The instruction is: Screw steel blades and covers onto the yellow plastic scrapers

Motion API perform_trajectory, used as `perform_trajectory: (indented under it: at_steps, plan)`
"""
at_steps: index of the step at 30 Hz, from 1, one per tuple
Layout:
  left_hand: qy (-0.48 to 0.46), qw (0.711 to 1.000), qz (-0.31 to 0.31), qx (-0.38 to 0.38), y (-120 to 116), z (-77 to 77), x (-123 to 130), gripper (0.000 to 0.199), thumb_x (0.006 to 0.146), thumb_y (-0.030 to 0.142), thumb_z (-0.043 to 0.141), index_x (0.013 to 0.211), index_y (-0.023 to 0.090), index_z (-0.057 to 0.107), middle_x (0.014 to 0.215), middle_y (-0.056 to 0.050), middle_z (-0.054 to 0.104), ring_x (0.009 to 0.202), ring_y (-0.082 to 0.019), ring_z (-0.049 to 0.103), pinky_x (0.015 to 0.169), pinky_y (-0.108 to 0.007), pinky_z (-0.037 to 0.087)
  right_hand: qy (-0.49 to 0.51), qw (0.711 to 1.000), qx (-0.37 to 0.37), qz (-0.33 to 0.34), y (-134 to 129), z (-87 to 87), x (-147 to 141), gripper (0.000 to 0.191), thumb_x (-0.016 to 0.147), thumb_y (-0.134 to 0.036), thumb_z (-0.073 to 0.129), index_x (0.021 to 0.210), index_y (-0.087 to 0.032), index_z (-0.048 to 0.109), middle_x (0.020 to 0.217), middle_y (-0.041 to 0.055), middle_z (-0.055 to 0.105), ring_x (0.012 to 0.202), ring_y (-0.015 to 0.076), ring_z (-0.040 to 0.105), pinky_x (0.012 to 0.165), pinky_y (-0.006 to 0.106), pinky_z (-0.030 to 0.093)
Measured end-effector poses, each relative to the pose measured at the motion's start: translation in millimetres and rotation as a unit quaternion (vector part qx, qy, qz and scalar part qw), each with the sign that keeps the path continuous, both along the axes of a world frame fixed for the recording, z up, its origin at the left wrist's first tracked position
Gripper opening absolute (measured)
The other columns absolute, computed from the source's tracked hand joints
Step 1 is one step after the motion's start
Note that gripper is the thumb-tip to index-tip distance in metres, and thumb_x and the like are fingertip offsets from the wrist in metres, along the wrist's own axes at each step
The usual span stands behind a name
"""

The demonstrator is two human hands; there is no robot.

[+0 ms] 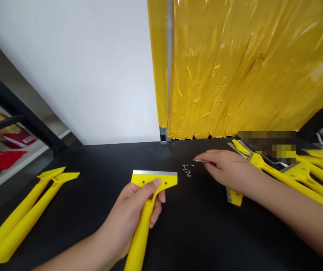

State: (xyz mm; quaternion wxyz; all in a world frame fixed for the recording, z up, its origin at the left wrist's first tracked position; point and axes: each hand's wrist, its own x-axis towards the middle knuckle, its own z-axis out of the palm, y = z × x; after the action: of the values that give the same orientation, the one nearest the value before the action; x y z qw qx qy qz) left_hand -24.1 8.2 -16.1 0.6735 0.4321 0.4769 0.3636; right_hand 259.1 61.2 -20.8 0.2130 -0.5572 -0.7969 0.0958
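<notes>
My left hand [131, 209] grips a yellow plastic scraper [146, 205] by its neck, thumb resting on the head. A metal blade [154, 172] runs along the scraper's far edge, and its head shows several small holes. Just beyond it lies a small pile of screws and washers [187, 170] on the tabletop. My right hand [226, 169] reaches toward that pile, pinching a thin white piece [199, 161] between its fingertips. Under this wrist, the bladed head of another yellow scraper [234, 197] shows, with the rest of it hidden.
Several yellow scrapers [305, 177] lie at the right of the black table [206, 233], partly behind a pixelated patch [265, 145]. Two yellow handles [28, 214] lie at the left. Yellow plastic sheeting [248, 67] hangs behind the table, beside a white wall [65, 67].
</notes>
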Motion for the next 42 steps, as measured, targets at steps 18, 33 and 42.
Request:
perform_trajectory:
  at_steps: [18, 33, 42]
  plan:
    - [0.019, 1.000, -0.006, 0.005, 4, -1.9, 1, 0.046, 0.099, 0.054, 0.060, 0.072, 0.016, 0.067, 0.042, 0.000, 0.051, 0.041, -0.010, 0.041, 0.046, -0.022, 0.030, -0.046, 0.996, -0.058, 0.053, -13, -14.7, -28, 0.012, 0.093, -0.021, 0.060, 0.091, -0.025, 0.071, 0.093, 0.0044, 0.074, 0.083, 0.0237, 0.066, 0.070, 0.035, 0.039]
    - [-0.054, 0.996, -0.065, -0.015, -6, -3.8, 0, 0.047, 0.099, 0.053, 0.060, 0.074, 0.014, 0.070, 0.048, -0.002, 0.056, 0.040, -0.009, 0.044, 0.042, -0.019, 0.031, 0.491, 0.750, -0.440, 0.050, -39, -7.9, -58, 0.026, 0.087, -0.041, 0.071, 0.089, -0.024, 0.052, 0.064, -0.0091, 0.038, 0.055, 0.0088, 0.021, 0.051, 0.026, 0.017]
    - [-0.067, 0.997, -0.044, 0.006, -3, -2.0, 1, 0.047, 0.100, 0.054, 0.060, 0.076, 0.014, 0.069, 0.048, -0.002, 0.058, 0.040, -0.007, 0.046, 0.043, -0.017, 0.035, 0.608, 0.635, -0.468, 0.091, -39, -10.5, -56, 0.023, 0.088, -0.036, 0.079, 0.093, -0.020, 0.064, 0.067, -0.0050, 0.050, 0.054, 0.0063, 0.028, 0.049, 0.024, 0.016]
